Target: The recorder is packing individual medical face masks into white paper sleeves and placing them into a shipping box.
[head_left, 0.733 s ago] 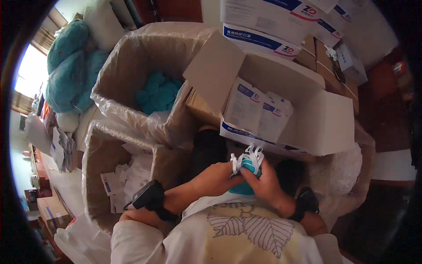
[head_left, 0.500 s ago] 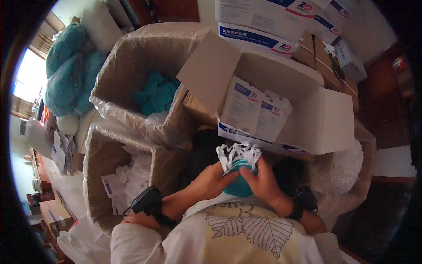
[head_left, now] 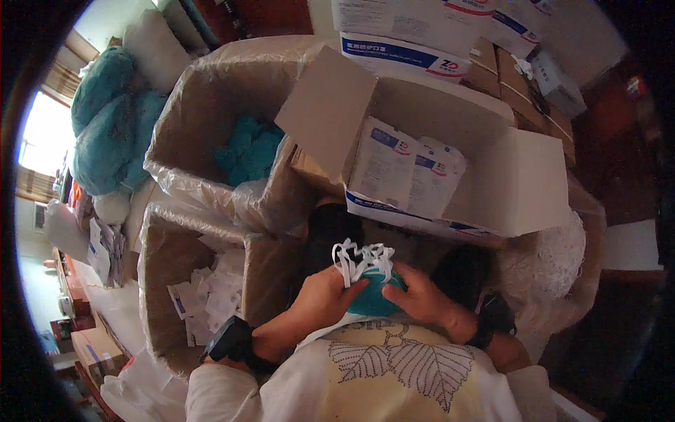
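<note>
Close to my body, both hands grip a teal face mask (head_left: pixel 376 301), perhaps several nested together, with white straps (head_left: pixel 362 258) bunched along the far edge. On its left side is my left hand (head_left: pixel 325 294), thumb laid over the teal surface and the other fingers hidden beneath. From the right, my right hand (head_left: pixel 416 290) pinches the mask with its thumb on top. Just beyond stands an open white carton (head_left: pixel 531 183) holding flat white packets (head_left: pixel 383 165) with blue and red print.
A plastic-lined box (head_left: pixel 190 105) at the far left holds teal masks (head_left: pixel 249 151). Nearer left, another lined box (head_left: pixel 156 281) contains white packets (head_left: pixel 211 292). White straps (head_left: pixel 562 250) fill a lined container at right. Stacked cartons (head_left: pixel 408 60) rise behind; teal sacks (head_left: pixel 109 133) sit far left.
My hands and the mask have shifted slightly left and nearer my body. The straps have moved left and are more spread out. The view has shifted slightly.
</note>
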A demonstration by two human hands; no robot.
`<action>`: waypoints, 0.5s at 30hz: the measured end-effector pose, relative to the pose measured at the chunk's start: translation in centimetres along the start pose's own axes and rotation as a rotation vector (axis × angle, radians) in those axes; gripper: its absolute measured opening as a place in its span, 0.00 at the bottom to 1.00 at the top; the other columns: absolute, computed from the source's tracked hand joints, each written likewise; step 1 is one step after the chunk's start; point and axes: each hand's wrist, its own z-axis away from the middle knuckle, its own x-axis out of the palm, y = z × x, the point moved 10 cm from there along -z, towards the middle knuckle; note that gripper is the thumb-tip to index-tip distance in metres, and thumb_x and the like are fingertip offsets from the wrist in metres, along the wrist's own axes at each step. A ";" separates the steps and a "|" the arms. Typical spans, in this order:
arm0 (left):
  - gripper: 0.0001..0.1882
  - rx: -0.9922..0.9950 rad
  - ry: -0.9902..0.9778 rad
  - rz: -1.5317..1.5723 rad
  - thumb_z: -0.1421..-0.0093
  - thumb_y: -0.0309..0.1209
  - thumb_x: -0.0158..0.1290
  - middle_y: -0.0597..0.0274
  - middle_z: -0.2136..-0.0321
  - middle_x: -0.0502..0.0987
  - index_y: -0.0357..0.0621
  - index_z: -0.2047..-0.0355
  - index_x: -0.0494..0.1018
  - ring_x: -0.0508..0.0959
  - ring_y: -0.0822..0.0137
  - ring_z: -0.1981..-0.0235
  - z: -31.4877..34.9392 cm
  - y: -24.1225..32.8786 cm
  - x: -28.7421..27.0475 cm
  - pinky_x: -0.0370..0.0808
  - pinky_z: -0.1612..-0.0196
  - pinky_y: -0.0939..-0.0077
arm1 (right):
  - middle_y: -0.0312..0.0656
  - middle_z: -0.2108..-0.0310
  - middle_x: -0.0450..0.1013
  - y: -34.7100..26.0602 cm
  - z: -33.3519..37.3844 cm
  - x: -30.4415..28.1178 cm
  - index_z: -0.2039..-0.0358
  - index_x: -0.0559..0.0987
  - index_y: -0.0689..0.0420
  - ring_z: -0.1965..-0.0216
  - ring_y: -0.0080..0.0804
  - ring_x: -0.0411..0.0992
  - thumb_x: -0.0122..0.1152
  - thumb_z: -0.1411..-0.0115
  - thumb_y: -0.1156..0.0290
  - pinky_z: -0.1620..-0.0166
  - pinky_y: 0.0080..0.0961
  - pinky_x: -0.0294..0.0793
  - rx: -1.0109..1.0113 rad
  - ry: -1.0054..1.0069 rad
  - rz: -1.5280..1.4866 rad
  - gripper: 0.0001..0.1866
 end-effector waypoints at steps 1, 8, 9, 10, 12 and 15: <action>0.10 0.031 0.013 -0.077 0.45 0.34 0.49 0.50 0.71 0.74 0.46 0.63 0.70 0.73 0.47 0.68 0.2 1.0 -0.3 0.71 0.67 0.61 | 0.47 0.64 0.72 -0.1 0.1 0.2 0.56 0.68 0.63 0.62 0.36 0.71 0.52 0.42 0.59 0.57 0.29 0.66 -0.014 -0.037 -0.053 0.21; 0.11 -0.098 -0.003 -0.194 0.44 0.33 0.49 0.52 0.70 0.74 0.46 0.60 0.70 0.75 0.52 0.67 -0.2 -0.4 -0.5 0.71 0.66 0.63 | 0.38 0.65 0.69 0.8 -1.6 -0.7 0.61 0.70 0.60 0.60 0.26 0.67 0.43 0.37 0.64 0.53 0.27 0.64 0.211 0.217 -0.686 0.13; 0.12 -0.084 0.022 -0.046 0.43 0.34 0.48 0.53 0.69 0.75 0.46 0.60 0.70 0.75 0.54 0.67 -0.1 -1.1 -0.6 0.71 0.65 0.65 | 0.36 0.68 0.69 0.7 -1.8 -0.6 0.63 0.71 0.58 0.62 0.25 0.67 0.42 0.37 0.64 0.53 0.28 0.64 0.219 0.240 -0.935 0.12; 0.12 -0.068 0.046 0.103 0.42 0.34 0.47 0.53 0.69 0.75 0.45 0.59 0.69 0.75 0.57 0.67 -0.1 -1.8 -0.6 0.71 0.64 0.66 | 0.34 0.70 0.68 0.7 -1.9 -0.4 0.66 0.72 0.56 0.63 0.23 0.66 0.42 0.37 0.65 0.52 0.29 0.63 0.226 0.263 -1.184 0.11; 0.14 0.015 0.081 0.303 0.39 0.35 0.43 0.54 0.67 0.75 0.44 0.56 0.68 0.74 0.66 0.66 0.0 -2.1 -0.8 0.69 0.61 0.72 | 0.32 0.74 0.64 0.2 -2.6 -0.8 0.69 0.71 0.54 0.67 0.23 0.66 0.42 0.37 0.65 0.53 0.30 0.63 0.145 0.237 -1.317 0.10; 0.13 -0.111 0.093 0.304 0.40 0.36 0.43 0.53 0.71 0.75 0.43 0.59 0.70 0.75 0.61 0.69 0.0 -4.0 -0.4 0.70 0.64 0.69 | 0.32 0.77 0.63 0.1 -3.3 -1.4 0.68 0.70 0.55 0.71 0.24 0.64 0.42 0.37 0.64 0.56 0.29 0.65 0.030 0.155 -1.415 0.10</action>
